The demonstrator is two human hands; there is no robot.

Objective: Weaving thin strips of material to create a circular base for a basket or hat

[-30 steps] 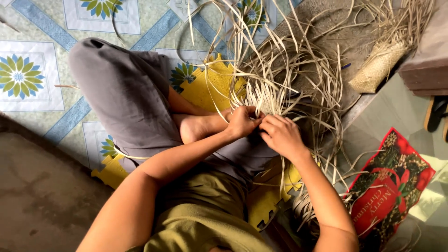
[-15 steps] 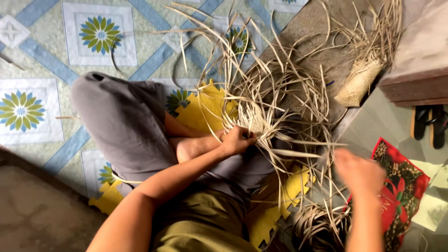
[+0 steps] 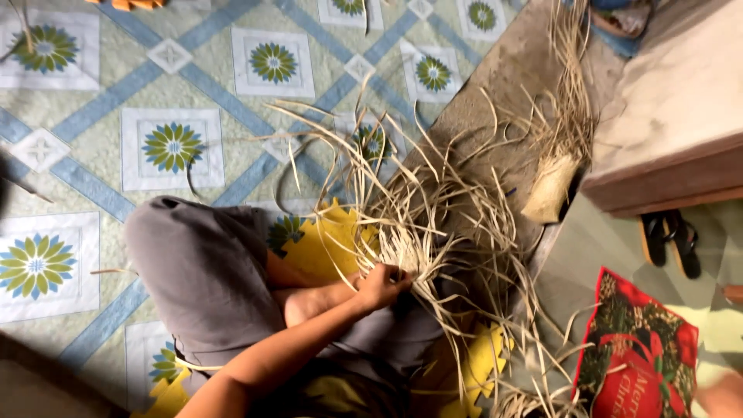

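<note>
The left hand point(image 3: 381, 285) is closed in a fist around the gathered base of a bundle of pale straw strips point(image 3: 422, 224), held over the person's lap just above the bent knee in grey trousers point(image 3: 205, 267). From that grip the strips fan upward and to the right in the frame, their long axes running away from the body toward the brown mat point(image 3: 495, 116); loose ends also trail down and right past the yellow foam piece point(image 3: 329, 244). The right hand point(image 3: 724, 393) appears only as a blurred edge at the lower right corner, well apart from the bundle; whether it is spread or closed cannot be told. It lies beside a red bag with a wreath pattern point(image 3: 638, 352). The left hand is therefore the nearer one, in contact with the work; the right sits off to the far side of the free strip ends. A second, half-woven straw piece point(image 3: 551, 186) lies with more loose strips further up on the mat, near a low step and a pair of dark sandals point(image 3: 669, 240). The patterned floor covering point(image 3: 170, 147) extends to the left.
</note>
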